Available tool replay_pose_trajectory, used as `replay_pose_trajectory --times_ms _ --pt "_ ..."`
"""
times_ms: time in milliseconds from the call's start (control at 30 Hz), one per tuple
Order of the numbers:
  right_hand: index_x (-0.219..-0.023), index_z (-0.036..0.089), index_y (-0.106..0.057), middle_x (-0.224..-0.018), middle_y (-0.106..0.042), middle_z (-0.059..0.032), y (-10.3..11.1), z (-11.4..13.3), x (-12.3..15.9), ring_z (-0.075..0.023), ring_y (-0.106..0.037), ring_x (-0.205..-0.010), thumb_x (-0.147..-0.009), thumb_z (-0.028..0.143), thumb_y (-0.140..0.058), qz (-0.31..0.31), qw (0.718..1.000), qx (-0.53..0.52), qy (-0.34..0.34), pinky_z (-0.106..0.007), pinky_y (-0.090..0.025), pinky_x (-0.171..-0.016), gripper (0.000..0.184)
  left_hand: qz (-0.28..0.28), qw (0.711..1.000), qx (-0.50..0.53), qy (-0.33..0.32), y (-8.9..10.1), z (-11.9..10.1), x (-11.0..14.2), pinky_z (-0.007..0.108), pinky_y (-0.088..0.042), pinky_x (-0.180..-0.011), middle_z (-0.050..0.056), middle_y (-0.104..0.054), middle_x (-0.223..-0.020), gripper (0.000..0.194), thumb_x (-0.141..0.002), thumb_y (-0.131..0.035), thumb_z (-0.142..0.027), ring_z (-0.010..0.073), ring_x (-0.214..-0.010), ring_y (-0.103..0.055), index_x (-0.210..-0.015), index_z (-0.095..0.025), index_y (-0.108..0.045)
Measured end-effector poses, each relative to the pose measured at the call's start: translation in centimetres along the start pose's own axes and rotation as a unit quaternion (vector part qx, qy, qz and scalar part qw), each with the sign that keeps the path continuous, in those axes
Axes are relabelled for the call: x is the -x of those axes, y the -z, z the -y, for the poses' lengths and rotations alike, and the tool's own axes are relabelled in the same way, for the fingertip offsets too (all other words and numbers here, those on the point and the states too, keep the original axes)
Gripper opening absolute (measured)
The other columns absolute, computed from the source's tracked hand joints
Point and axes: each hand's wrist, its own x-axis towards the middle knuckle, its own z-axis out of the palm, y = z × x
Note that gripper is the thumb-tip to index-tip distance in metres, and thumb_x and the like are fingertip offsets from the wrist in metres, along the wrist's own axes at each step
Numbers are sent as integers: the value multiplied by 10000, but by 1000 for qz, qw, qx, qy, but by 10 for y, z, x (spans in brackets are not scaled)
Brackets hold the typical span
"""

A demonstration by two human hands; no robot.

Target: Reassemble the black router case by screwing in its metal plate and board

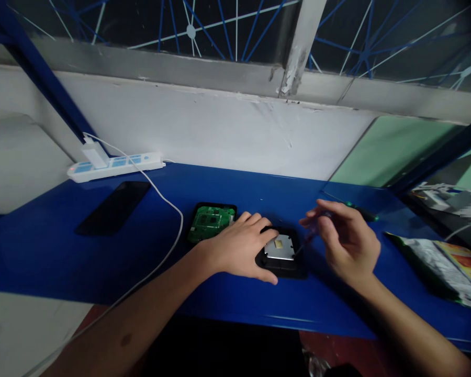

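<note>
A black plastic housing lies on the blue table, with a silver metal plate inside bearing a small tan square. My left hand braces this housing from its left side, thumb along the near edge and fingers over the far part. In my right hand is a thin screwdriver with a purplish handle, somewhat blurred. Its shaft slants down to the plate's right corner; whether the tip sits in a screw cannot be made out. Left of the housing, a green circuit board rests in another black shell, partly behind my left hand.
A dark phone-like slab lies at the left. Behind it stands a white power strip with a charger; its white cable crosses the table. At right are a green-handled tool and a shiny packet.
</note>
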Motion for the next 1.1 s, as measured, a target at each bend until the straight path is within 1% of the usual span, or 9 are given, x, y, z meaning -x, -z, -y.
replay_pose_trajectory --times_ms 67,133,300,433,567,700,900,1033,1100 --pt "-1219 255 -641 -1011 -724 -55 1 1 0 -176 -726 -795 -1005 195 -470 7 1000 -18 -5 -348 -597 -656 280 -1 1000 0 0 0 0 0 444 -348 -1011 123 -563 -1323 849 -741 -706 -745 323 -1177 -501 -1360 -187 -544" --pt "-1155 234 -662 -1049 -723 -72 2 -1 0 -183 -729 -812 -1017 209 -434 15 999 -29 14 -373 -599 -702 268 0 1000 0 1 -1 0 0 443 -341 -1017 129 -560 -1331 851 -741 -708 -743 326 -1184 -500 -1364 -188 -542" --pt "-1086 252 -686 -971 -667 -59 3 -9 -3 -193 -680 -775 -920 215 -637 25 999 11 40 -359 -573 -610 178 -2 1000 -3 -2 0 0 0 445 -332 -1024 128 -563 -1336 853 -737 -709 -747 331 -1190 -498 -1365 -195 -540" --pt "-1113 277 -704 -889 -689 -33 1 -7 -1 -180 -663 -722 -849 145 -722 -7 997 43 63 -359 -565 -612 296 -3 1000 -6 0 -1 0 0 444 -342 -1011 118 -573 -1309 856 -732 -706 -756 327 -1172 -503 -1357 -194 -547" --pt "-1237 259 -641 -993 -736 -52 0 -2 2 -174 -727 -762 -969 158 -538 -6 1000 -12 7 -325 -594 -589 304 -2 1000 -1 -2 -1 0 0 448 -351 -1002 117 -570 -1310 849 -738 -695 -756 327 -1163 -509 -1358 -194 -547" --pt "-1149 227 -664 -1114 -721 -88 1 -3 1 -191 -735 -822 -1021 201 -408 14 998 -52 20 -371 -616 -673 287 -2 1000 1 1 -1 1 0 443 -341 -1011 123 -568 -1322 838 -740 -703 -746 329 -1178 -504 -1353 -196 -550" --pt "-1111 266 -690 -928 -673 -58 4 -10 -2 -202 -667 -784 -938 246 -621 37 997 12 69 -376 -573 -637 187 -3 1000 -6 0 -1 -1 0 440 -339 -1013 143 -569 -1331 863 -734 -705 -755 338 -1187 -500 -1357 -178 -550" --pt "-1104 284 -715 -890 -679 -37 3 -7 -2 -173 -621 -736 -863 166 -722 3 993 48 106 -343 -531 -612 268 -2 1000 -6 2 0 -1 0 438 -345 -1007 137 -577 -1313 859 -730 -716 -746 334 -1167 -508 -1356 -181 -552" --pt "-1171 285 -695 -903 -682 -30 2 -4 -1 -163 -645 -731 -876 132 -698 -5 996 39 83 -333 -540 -607 333 1 1000 -7 2 0 -1 0 440 -348 -1003 139 -574 -1315 860 -733 -715 -745 336 -1169 -505 -1357 -174 -553"
